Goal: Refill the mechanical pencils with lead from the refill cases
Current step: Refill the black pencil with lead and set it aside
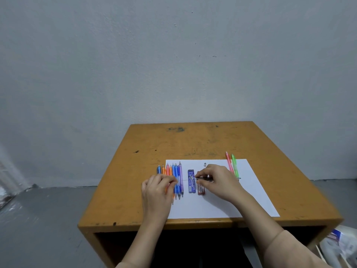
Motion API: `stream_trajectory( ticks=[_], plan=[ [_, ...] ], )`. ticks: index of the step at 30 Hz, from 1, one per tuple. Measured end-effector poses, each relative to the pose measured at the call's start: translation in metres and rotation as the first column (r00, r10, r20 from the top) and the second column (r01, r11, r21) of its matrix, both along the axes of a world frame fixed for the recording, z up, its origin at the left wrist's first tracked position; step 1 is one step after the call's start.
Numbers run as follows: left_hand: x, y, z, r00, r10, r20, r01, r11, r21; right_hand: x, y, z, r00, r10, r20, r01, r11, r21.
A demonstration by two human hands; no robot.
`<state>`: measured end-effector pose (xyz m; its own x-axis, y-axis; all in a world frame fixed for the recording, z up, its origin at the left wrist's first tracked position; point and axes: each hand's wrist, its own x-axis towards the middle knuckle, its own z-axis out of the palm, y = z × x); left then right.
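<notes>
Lead (186, 180) pinched by left hand (156, 188); right hand (218, 180) grips pencil (205, 178), frame centre. Advise feeding straight, without bending.

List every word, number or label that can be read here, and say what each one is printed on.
"PENCIL LEAD": along the side of the blue refill case, on the paper between the hands.
"5": large numeral on the same case.
Remaining small print on that case: too blurred to read.
Red refill case: label unreadable.
Packet at the lower right: print too blurred to read.
</notes>
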<state>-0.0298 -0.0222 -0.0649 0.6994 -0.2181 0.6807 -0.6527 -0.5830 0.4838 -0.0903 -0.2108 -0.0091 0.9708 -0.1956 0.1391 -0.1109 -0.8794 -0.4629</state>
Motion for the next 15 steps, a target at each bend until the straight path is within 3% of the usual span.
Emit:
stream_trajectory(
  ticks=[15],
  plan=[
    [-0.0017, 0.0002, 0.0015, 0.999, 0.041, -0.011, -0.040, 0.999, 0.009, -0.0041, 0.0016, 0.0043, 0.999, 0.033, 0.041, -0.036, 0.996, 0.086]
  ],
)
